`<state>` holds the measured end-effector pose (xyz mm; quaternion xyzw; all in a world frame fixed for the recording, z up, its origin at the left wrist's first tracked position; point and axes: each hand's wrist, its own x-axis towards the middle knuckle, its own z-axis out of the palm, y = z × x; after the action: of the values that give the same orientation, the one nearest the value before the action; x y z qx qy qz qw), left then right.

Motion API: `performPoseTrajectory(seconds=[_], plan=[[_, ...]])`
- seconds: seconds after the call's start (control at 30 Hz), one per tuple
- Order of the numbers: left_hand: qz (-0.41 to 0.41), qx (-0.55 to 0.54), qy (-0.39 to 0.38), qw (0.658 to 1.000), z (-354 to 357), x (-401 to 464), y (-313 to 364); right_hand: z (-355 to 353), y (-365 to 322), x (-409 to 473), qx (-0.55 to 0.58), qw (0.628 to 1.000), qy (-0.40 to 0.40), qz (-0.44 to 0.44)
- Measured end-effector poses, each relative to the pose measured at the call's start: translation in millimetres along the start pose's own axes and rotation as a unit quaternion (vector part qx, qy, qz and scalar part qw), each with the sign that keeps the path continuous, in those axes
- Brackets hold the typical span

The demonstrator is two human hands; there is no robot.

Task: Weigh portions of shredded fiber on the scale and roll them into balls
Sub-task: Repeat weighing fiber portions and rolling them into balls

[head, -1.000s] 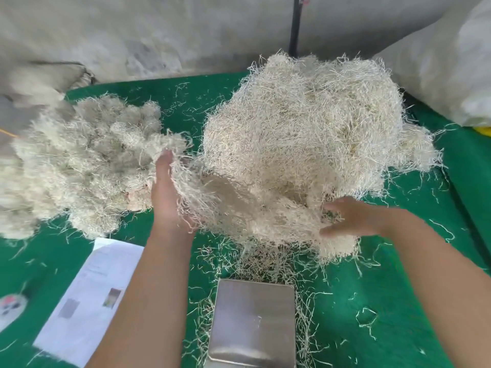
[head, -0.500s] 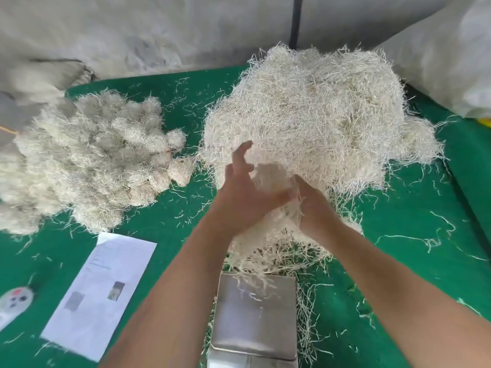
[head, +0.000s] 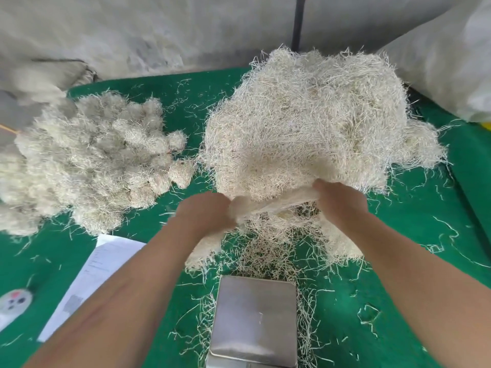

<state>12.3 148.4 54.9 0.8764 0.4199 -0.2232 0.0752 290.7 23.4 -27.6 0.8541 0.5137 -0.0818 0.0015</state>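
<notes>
A tall heap of loose shredded fiber (head: 305, 123) stands on the green table at centre right. A pile of rolled fiber balls (head: 87, 160) lies to the left. My left hand (head: 204, 213) and my right hand (head: 342, 203) each grip one end of a stretched, blurred bunch of fiber (head: 271, 205) at the heap's near foot. More fiber hangs below my left hand. The steel scale pan (head: 255, 320) sits bare at the bottom centre, below both hands.
A white printed sheet (head: 103, 264) lies at lower left, with a small round device (head: 14, 301) beside it. Loose strands litter the green table cover (head: 411, 288). A big white sack (head: 449, 54) stands at the right, and a grey wall runs behind.
My hands came together in front of the heap, then moved apart, drawing a bunch of fiber out between them. The camera view shifted slightly.
</notes>
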Motion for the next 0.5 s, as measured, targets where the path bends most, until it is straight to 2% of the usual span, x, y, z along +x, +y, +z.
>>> performPoseTrajectory(seconds=[0.07, 0.13, 0.2, 0.23, 0.3, 0.37, 0.43, 0.47, 0.5], plan=[[-0.062, 0.051, -0.024, 0.996, 6, -6, -33, 8, 36, 9, 0.056, 0.990, -0.050, 0.116], [-0.120, 0.000, -0.001, 0.993, 18, -14, -63, 18, 63, 14, 0.133, 0.970, -0.095, 0.178], [-0.134, -0.176, 0.068, 0.973, 29, -16, -67, 26, 63, 11, 0.230, 0.949, -0.133, 0.172], [-0.132, -0.296, 0.102, 0.941, 31, -15, -57, 27, 55, 8, 0.281, 0.935, -0.163, 0.140], [-0.145, -0.491, 0.136, 0.848, 32, -12, -28, 19, 37, 0, 0.297, 0.931, -0.211, 0.033], [-0.164, -0.631, 0.147, 0.744, 31, -12, -2, -6, 34, -6, 0.197, 0.943, -0.259, -0.065], [-0.144, -0.766, 0.144, 0.610, 29, -18, 18, -39, 44, -12, 0.169, 0.942, -0.275, -0.089], [-0.125, -0.822, 0.127, 0.541, 29, -24, 26, -56, 50, -16, 0.205, 0.943, -0.250, -0.079], [-0.113, -0.861, 0.107, 0.484, 27, -32, 34, -71, 53, -21, 0.256, 0.946, -0.192, -0.057]])
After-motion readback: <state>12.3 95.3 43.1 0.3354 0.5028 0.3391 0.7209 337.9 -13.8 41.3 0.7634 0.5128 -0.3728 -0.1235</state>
